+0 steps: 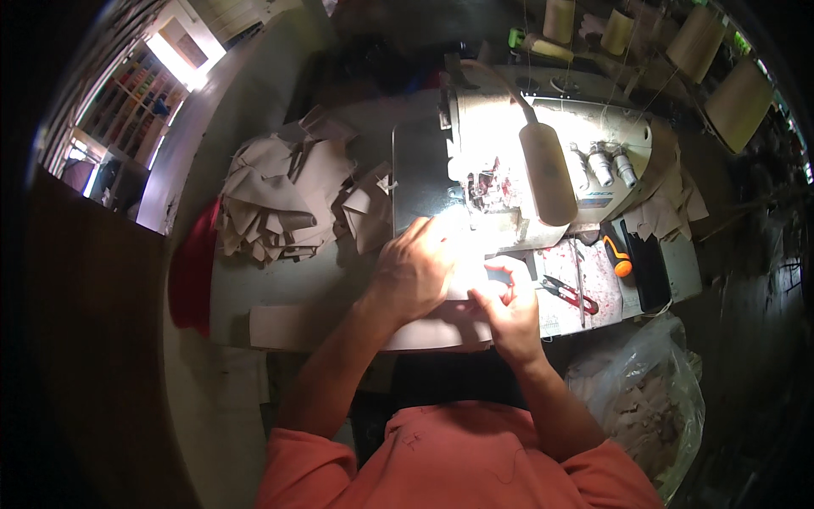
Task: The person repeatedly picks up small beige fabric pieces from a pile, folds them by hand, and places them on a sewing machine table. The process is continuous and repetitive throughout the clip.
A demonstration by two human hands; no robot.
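A pale piece of fabric (466, 273), washed out by glare, lies at the front of a white sewing machine (485, 119). Fingers together, my left hand (414, 270) presses on the fabric's left side beside the needle area; bright light hides its fingertips. My right hand (511, 312) pinches the near right edge between thumb and fingers. Closer to me, a stack of light fabric pieces (339, 327) runs along the table's front edge, partly beneath my forearm. The needle and the fabric's far edge are lost in the glare.
Crumpled fabric pieces (284, 199) are heaped at left. A lamp (547, 174) hangs over the machine. Red-handled thread snips (570, 294) and an orange-and-black tool (621, 261) lie at right. Thread cones (695, 42) stand behind; a clear bag of scraps (653, 407) sits below right.
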